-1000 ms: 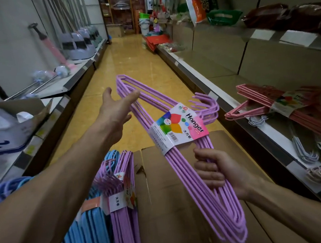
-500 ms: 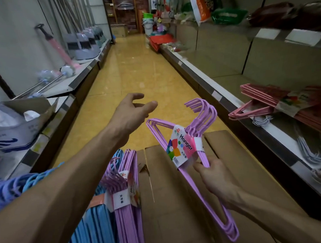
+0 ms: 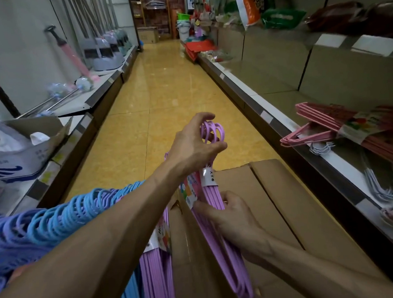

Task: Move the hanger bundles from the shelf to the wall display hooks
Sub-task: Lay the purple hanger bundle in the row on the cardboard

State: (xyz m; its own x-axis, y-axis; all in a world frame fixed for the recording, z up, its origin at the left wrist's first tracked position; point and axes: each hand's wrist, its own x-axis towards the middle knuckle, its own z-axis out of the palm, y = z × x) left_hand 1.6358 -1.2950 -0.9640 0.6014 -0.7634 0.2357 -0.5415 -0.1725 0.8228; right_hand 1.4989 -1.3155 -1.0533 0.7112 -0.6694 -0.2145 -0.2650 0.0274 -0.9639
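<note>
My left hand (image 3: 192, 146) curls around the hooks of a purple plastic hanger bundle (image 3: 212, 193); my right hand (image 3: 231, 217) grips its bars above a brown cardboard box (image 3: 271, 190).

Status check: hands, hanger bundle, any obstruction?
Left hand grips hook ends. Right hand holds purple hanger bundle mid-shaft, over cardboard box. Nothing blocking.

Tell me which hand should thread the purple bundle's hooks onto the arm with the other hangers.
Right, probably. The right hand grips the purple bundle below its label, carrying it; the left hand only pinches its hooks, and the left forearm already wears blue hangers.
</note>
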